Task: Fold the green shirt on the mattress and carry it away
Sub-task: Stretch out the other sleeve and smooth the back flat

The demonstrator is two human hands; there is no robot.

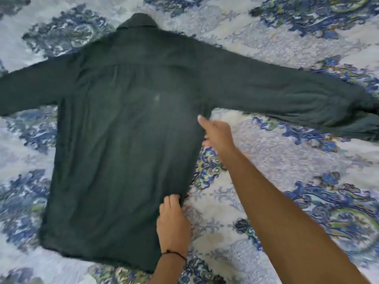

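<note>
Dark green cloth fills the middle of the head view: the green shirt (123,130) lies back-up on the mattress (287,191). Its collar (141,23) is at the top centre, and one sleeve (287,95) runs out to the right edge of the frame. The other sleeve (26,91) runs off the left edge.

My left hand (173,222), low in the centre, has its fingers curled on the shirt's right side edge near the hem and appears to grip it. My right hand (216,133) is up at the armpit on that same edge with one finger stretched onto the cloth. It is blurred, so I cannot tell whether it has hold of the fabric.

I think the risks are these:
- If only my lower hand has a real hold, the side will come over crooked and the fold line will slant.
- The long right sleeve may drag and bunch under the body.
- The soft bedding may let the shirt slide rather than crease.
- The far sleeve, partly out of frame, could be forgotten.

I can read no brand, label or writing anywhere. There is only a small pale spot (156,97) mid-back and the blue paisley print of the cover.
</note>
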